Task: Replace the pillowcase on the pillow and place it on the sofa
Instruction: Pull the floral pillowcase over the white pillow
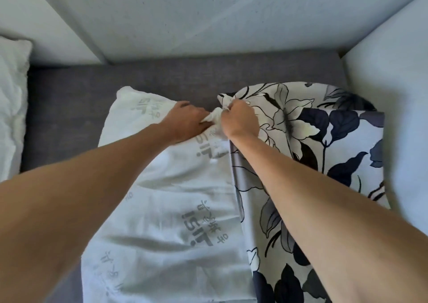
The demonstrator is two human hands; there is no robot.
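A white pillow (pixel 166 205) with grey printed lettering lies on the dark grey sofa seat (pixel 69 108). Its right part sits inside a pillowcase (pixel 324 140) with a dark blue, black and white flower print. My left hand (pixel 185 124) pinches a bunched bit of the white pillow fabric near the case's opening. My right hand (pixel 238 119) grips the far corner of the pillowcase's open edge right beside it. The two hands almost touch.
A second white pillow (pixel 11 108) lies at the left end of the seat. Pale backrest cushions (pixel 208 17) stand behind, and a pale armrest (pixel 389 75) closes off the right side.
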